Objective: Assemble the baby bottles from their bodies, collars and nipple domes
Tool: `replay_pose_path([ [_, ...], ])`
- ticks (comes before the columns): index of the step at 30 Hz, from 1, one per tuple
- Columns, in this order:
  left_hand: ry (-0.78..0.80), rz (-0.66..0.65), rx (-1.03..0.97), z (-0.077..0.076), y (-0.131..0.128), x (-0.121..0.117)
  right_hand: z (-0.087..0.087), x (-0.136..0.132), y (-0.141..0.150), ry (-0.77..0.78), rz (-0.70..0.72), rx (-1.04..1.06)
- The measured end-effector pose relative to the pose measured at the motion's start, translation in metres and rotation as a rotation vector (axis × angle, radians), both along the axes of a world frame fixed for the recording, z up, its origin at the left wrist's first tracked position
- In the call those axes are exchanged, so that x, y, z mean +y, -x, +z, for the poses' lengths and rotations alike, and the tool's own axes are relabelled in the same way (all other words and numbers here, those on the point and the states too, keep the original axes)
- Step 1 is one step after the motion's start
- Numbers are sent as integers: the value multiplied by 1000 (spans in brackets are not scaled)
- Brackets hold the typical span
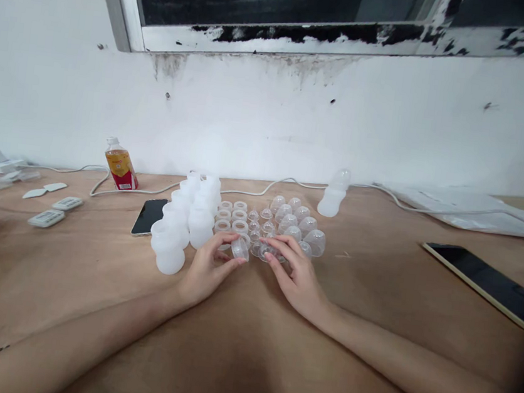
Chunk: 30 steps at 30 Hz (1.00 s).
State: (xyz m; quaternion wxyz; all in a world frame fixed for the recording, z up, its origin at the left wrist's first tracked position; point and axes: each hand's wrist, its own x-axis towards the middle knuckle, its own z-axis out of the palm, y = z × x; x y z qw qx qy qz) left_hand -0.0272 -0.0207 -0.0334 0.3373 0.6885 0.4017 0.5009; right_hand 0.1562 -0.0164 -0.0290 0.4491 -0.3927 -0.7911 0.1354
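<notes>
A clear ring (pixel 241 249) tilts near the middle of the table (pixel 238 326), pinched rim-wise by the left hand (pixel 206 267), perhaps keeping its opening free; the right hand (pixel 300 281) touches clear nipples (pixel 253 226), clamped or not I cannot tell. White bottles (pixel 171 252) and domes (pixel 315 243), seemingly sorted for reach, hem both sides; a cable (pixel 262 193) skirts the far edge.

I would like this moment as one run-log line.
left hand: holds translucent ring | right hand: at clear teat | white bottles: beside left hand | clear caps: beyond right hand
</notes>
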Motion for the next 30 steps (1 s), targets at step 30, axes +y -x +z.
replay_pose_path([
  [30, -26, -127, -35, -7, -4, 6, 0, 7, 21, -85, 94, 44],
])
